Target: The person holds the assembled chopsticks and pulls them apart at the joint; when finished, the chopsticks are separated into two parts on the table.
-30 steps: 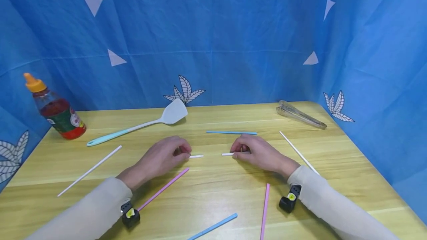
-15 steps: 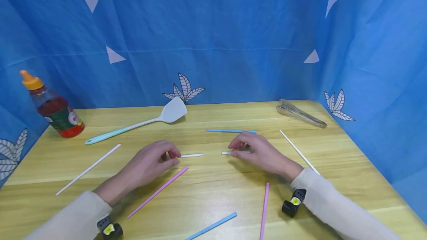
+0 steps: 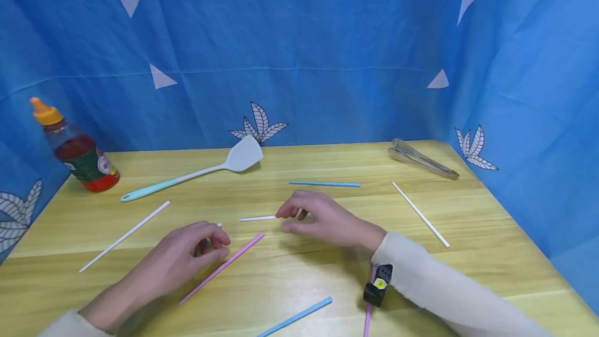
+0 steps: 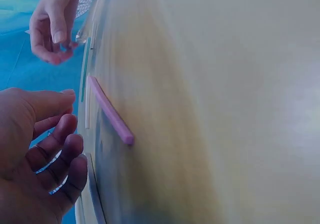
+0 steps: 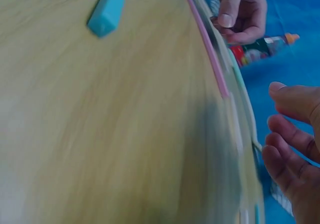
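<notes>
A white chopstick [image 3: 255,218] lies mid-table, its right part covered by my right hand [image 3: 323,220]. That hand hovers with fingertips right over it, and the right wrist view shows its thumb and fingers [image 5: 287,131] apart and nothing between them. My left hand [image 3: 187,254] hangs loosely curled above the table at the left, behind the pink chopstick [image 3: 224,267]. No object shows between its thumb and fingers [image 4: 57,144] in the left wrist view. A small white end [image 3: 220,225] pokes out behind its knuckles; the rest is hidden.
Other chopsticks lie about: white at left [image 3: 124,235] and right [image 3: 421,215], blue at back [image 3: 323,184] and front [image 3: 295,317], pink partly under my right wrist [image 3: 367,319]. A spatula [image 3: 201,170], sauce bottle [image 3: 86,160] and tongs [image 3: 421,160] stand or lie farther back.
My left hand has drawn back left and toward me, away from the white chopstick's end. My right hand has moved left, and now covers part of that chopstick.
</notes>
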`<action>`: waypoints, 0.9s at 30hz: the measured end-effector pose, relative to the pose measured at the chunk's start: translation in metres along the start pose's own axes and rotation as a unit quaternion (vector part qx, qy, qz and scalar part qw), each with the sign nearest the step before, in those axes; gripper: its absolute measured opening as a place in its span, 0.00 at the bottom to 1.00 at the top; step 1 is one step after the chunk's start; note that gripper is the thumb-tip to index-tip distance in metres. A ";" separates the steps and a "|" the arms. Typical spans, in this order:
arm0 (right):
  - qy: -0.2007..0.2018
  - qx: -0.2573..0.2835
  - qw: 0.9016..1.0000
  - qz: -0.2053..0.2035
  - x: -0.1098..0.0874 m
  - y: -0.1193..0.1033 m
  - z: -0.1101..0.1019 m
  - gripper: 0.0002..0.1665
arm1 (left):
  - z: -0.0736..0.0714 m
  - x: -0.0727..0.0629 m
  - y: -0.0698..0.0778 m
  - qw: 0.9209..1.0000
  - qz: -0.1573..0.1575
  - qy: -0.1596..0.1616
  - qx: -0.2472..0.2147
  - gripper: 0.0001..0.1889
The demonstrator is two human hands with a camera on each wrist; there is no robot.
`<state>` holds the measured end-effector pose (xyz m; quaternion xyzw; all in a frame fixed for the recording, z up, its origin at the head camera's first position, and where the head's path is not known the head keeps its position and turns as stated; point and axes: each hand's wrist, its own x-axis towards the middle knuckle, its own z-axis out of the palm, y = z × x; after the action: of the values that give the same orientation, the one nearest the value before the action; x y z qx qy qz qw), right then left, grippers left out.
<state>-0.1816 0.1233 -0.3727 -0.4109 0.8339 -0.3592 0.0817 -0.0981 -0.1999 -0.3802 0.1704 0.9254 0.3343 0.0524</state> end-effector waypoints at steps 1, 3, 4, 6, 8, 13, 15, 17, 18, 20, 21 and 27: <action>-0.010 0.000 1.000 -0.002 0.004 -0.002 0.004 0.15 | 0.000 -0.004 -0.002 1.000 0.003 0.000 -0.002 0.06; -0.030 -0.002 0.999 -0.011 0.012 -0.006 0.012 0.15 | 0.001 -0.011 -0.005 1.000 0.004 0.004 -0.002 0.07; -0.040 -0.003 0.999 -0.013 0.015 -0.008 0.016 0.15 | 0.001 -0.015 -0.007 1.000 0.001 0.005 -0.001 0.08; -0.057 -0.006 0.998 -0.019 0.021 -0.011 0.023 0.15 | 0.002 -0.022 -0.010 1.000 0.000 0.008 0.005 0.08; -0.069 -0.014 0.997 -0.028 0.026 -0.014 0.030 0.15 | 0.003 -0.027 -0.012 1.000 -0.004 0.007 0.011 0.07; -0.082 -0.049 0.994 -0.047 0.033 -0.018 0.042 0.14 | 0.009 -0.034 -0.015 0.999 0.008 0.013 0.040 0.08; -0.086 -0.063 0.993 -0.048 0.035 -0.019 0.046 0.13 | 0.012 -0.035 -0.016 0.998 0.017 0.021 0.050 0.08; -0.088 -0.075 0.992 -0.050 0.036 -0.019 0.049 0.11 | 0.015 -0.036 -0.017 0.998 0.023 0.025 0.053 0.09; -0.088 -0.081 0.992 -0.050 0.037 -0.020 0.051 0.09 | 0.016 -0.036 -0.018 0.998 0.026 0.028 0.053 0.09; -0.087 -0.092 0.991 -0.051 0.038 -0.020 0.053 0.07 | 0.017 -0.037 -0.018 0.998 0.030 0.030 0.052 0.09; -0.086 -0.097 0.990 -0.052 0.039 -0.021 0.053 0.06 | 0.017 -0.037 -0.018 0.998 0.029 0.030 0.052 0.09; -0.079 -0.122 0.987 -0.062 0.034 -0.021 0.051 0.04 | 0.010 -0.034 -0.013 0.998 0.014 0.031 0.058 0.08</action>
<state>-0.1686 0.0620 -0.3899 -0.4963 0.8351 -0.2252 0.0743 -0.0676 -0.2151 -0.3973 0.1755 0.9419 0.2862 0.0086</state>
